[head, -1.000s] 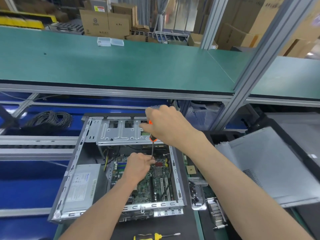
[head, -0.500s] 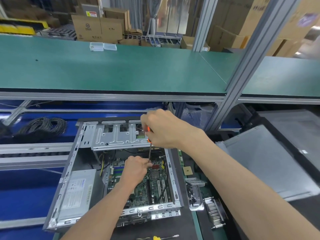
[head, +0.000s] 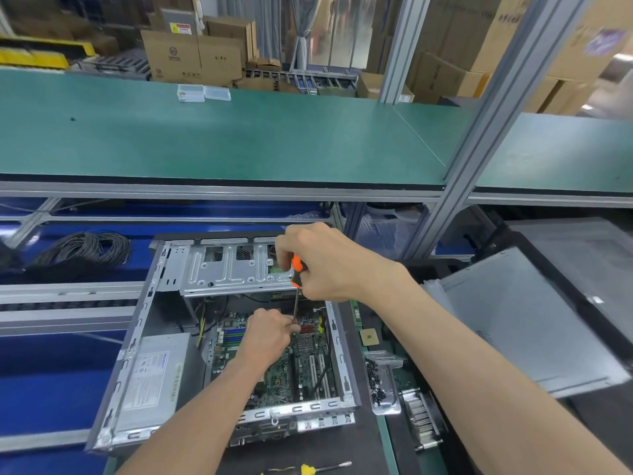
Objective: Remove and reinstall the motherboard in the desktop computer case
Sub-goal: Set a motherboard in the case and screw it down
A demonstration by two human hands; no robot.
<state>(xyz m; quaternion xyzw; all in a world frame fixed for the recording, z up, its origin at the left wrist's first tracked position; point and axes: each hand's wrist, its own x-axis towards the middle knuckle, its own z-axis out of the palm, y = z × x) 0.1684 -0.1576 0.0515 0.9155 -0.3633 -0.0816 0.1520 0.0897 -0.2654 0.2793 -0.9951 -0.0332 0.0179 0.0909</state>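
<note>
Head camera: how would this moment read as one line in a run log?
right hand grips screwdriver | left hand pinches its shaft at motherboard | case open | step: screw work

The right hand (head: 329, 265) grips an orange-handled screwdriver (head: 296, 274), shaft pointing down into the open computer case (head: 144, 323). The left hand (head: 270, 334) pinches the shaft near its tip, just above the motherboard (head: 301, 368) (the tip itself seems hidden behind the fingers). A grey power supply (head: 150, 375) sits in the case's left part. A clear tray of dark screws (head: 380, 385) lies just right of the case.
</note>
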